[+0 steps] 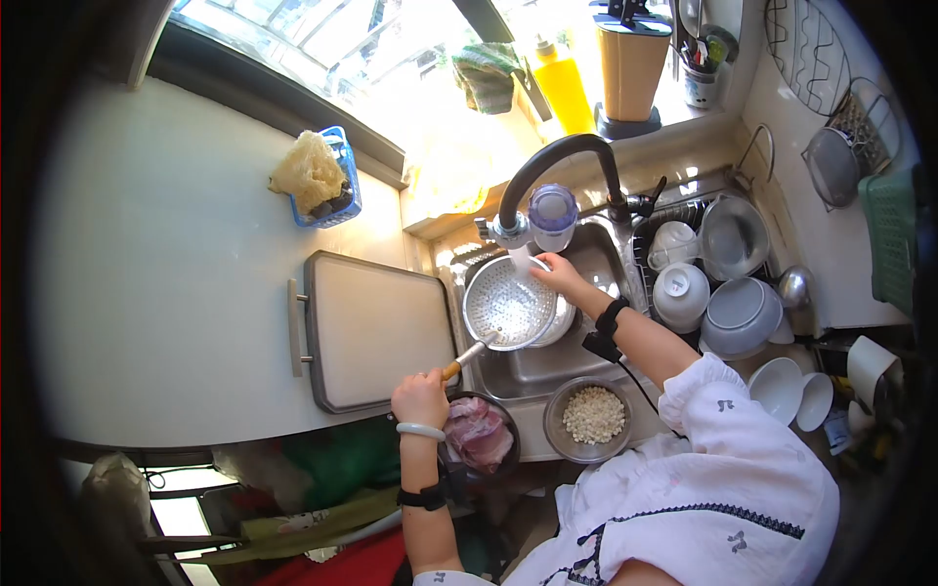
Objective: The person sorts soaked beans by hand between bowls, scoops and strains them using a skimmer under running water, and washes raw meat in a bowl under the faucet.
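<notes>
1. We see the left hand with its fingers closed around the handle of a perforated metal strainer; a pale bangle and a dark band circle this arm.
2. We find the strainer over the sink, its bowl beneath the faucet and its handle directed toward the near left corner.
3. We locate the right hand at the strainer's far rim, fingertips beside the falling water; we cannot tell whether the fingers grip the rim or only rest there.
4. Partly hidden below the strainer, we note a second round vessel.
5. On the near ledge, we observe raw meat in a dark bowl, just beside the left hand, and to its right a metal bowl of small whitish pieces.
6. Left of the sink, we mark a cutting board lying flat on the counter.
7. Right of the sink, we distinguish stacked bowls beside a white bowl turned base up.
</notes>
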{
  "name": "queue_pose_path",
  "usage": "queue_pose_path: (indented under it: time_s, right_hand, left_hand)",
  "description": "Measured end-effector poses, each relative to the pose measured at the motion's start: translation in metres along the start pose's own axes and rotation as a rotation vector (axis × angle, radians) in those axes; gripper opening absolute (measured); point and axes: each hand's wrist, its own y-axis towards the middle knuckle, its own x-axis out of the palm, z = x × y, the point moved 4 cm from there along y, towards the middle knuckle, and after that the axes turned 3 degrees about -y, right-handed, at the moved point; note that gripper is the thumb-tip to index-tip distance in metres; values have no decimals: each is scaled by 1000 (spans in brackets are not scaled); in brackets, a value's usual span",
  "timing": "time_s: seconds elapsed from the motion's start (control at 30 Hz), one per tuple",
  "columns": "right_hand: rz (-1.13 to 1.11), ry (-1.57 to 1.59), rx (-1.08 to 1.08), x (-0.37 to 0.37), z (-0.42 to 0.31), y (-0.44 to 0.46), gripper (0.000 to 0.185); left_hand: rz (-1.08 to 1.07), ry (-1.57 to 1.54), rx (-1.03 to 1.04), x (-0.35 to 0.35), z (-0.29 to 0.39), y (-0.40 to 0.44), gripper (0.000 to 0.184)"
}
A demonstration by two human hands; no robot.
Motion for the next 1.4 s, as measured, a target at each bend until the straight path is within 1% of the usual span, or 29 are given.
queue_pose_path:
  time_s: [0.07,0.1,0.17,0.2,0.23,0.3,0.33,0.37,0.4,0.43,0.47,0.5,0.57,0.6,0.63,0.67,0.73,0.77,0.9,0.93,0.97,1.0,1.03,1.07,1.17,1.23,1.3,1.33,1.4]
  right_hand:
    - [-153,536,187,5,7,6,30]
    - [-150,539,173,1,4,6,30]
    - [-180,853,301,-4,3,1,38]
    - [-190,786,284,-6,-1,-4,46]
    - [-181,789,271,-9,-5,-9,46]
    - [-207,373,205,-12,-9,-16,47]
    - [-158,303,191,-17,-12,-21,38]
    - [-147,305,188,-20,-8,-24,38]
    - [-133,104,37,-23,-11,-27,37]
    - [-119,-99,-112,-23,-17,-33,36]
    - [-90,-256,-200,-21,-20,-42,37]
    - [-85,-259,-201,-19,-26,-54,37]
    - [-120,-692,-672,-4,-53,-87,38]
    - [-113,-696,-672,0,-63,-101,38]
    - [-177,-717,-796,9,-77,-118,36]
    - [-242,-735,-920,17,-85,-130,35]
    - [-275,-653,-841,24,-84,-134,33]
    - [-318,-568,-763,25,-84,-135,31]
    - [-228,-612,-887,18,-106,-146,25]
    - [-228,-474,-852,17,-106,-146,24]
    - [-175,-459,-878,9,-105,-144,27]
    - [-111,-378,-794,4,-99,-141,29]
    - [0,-322,-738,-7,-89,-139,24]
    - [78,-266,-790,-17,-84,-140,23]
    - [45,-111,-503,-51,-92,-170,15]
    - [119,-372,-746,-66,-96,-192,14]
    - [43,-514,-713,-69,-97,-208,13]
    - [45,-525,-711,-68,-97,-214,13]
    - [136,-424,-797,-71,-103,-230,14]
  left_hand:
    - [-111,-93,-67,15,-7,3,15]
    - [-99,-88,-62,30,-12,5,15]
    - [-227,-538,-91,69,-19,10,21]
    - [-390,-760,-130,79,-16,14,25]
    - [-444,-982,-169,86,-7,15,26]
    - [-572,-1227,-316,95,5,17,29]
    - [-575,-1222,-301,96,11,20,29]
    - [-573,-1402,-406,98,16,21,28]
    - [-566,-1582,-518,100,20,21,27]
    - [-569,-1583,-512,100,26,23,27]
    - [-629,-1701,-510,98,34,26,26]
    - [-690,-1819,-506,97,43,28,24]
    - [-753,-1942,-448,93,61,33,25]
    - [-816,-2061,-394,90,71,34,26]
    - [-820,-2059,-385,90,76,35,26]
    - [-840,-2200,-400,90,82,36,25]
    - [-913,-2398,-428,76,93,34,26]
    - [-907,-2399,-421,69,99,30,26]
    - [-825,-2452,-195,42,111,15,31]
    - [-752,-2400,-180,29,112,6,33]
    - [-685,-2351,-170,24,113,-3,36]
    - [-669,-2310,-78,30,109,-11,39]
    - [-636,-2240,-94,39,104,-24,36]
    - [-518,-2112,-108,43,99,-36,36]
    - [-229,-1662,-93,84,83,-79,42]
    - [-144,-1156,0,137,76,-97,58]
    - [-87,-732,38,161,87,-113,65]
    - [-86,-742,43,178,93,-116,65]
    - [-490,-1314,-250,211,111,-124,60]
